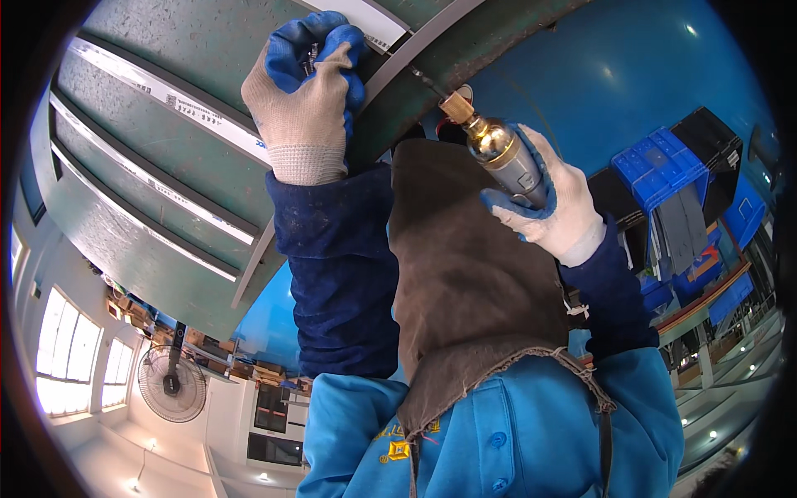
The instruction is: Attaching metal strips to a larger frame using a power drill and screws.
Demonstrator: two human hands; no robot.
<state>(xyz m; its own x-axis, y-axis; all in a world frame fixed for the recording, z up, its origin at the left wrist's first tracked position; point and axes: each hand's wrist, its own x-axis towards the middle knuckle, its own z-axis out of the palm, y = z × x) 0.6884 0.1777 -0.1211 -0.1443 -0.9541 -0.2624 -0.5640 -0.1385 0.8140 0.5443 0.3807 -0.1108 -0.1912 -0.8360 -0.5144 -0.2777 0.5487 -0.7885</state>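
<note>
L hand (304, 104) pinching small metal pcs (312, 56), prob. screws, top ctr; R hand (560, 199) wrapped round power driver (498, 148), ctr-right, bit (424, 78) nr metal bar (426, 38). Risk: bit could skid, nicking L hand; loose pinch might drop pcs on table (207, 37).

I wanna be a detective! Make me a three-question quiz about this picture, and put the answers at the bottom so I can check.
1. Which hand grips the gold-and-grey tool? A) left B) right C) neither
2. True or false: the left hand is bare.
3. Fill in the colour: the worktable is ____.

Key:
1. B, the right hand.
2. False; the left hand is gloved.
3. Green.
</note>
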